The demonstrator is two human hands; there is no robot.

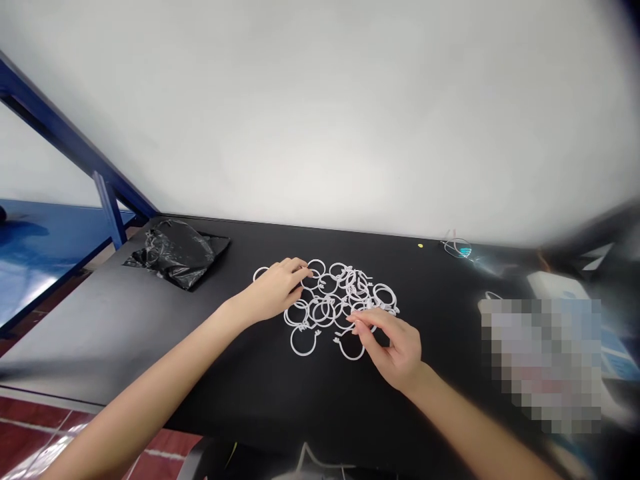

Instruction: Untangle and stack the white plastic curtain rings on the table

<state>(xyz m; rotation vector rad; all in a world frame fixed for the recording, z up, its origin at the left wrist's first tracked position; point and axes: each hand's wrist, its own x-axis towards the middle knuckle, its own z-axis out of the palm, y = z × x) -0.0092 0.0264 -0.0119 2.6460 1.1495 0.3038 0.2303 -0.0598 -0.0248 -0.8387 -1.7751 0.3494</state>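
Observation:
A heap of several white plastic rings (335,300) lies on the black table (150,333). My left hand (277,291) rests at the heap's left edge, fingers curled with the tips touching a ring. My right hand (393,347) is at the heap's near right side, thumb and fingers pinched on a white ring (353,347) that lies on the table. Whether the left fingers grip a ring is not clear.
A crumpled black plastic bag (177,253) lies at the table's far left. A small clear item (457,249) and a yellow dot (420,246) sit at the far right. A blurred patch covers things at the right. A blue metal frame (107,200) stands left. White wall behind.

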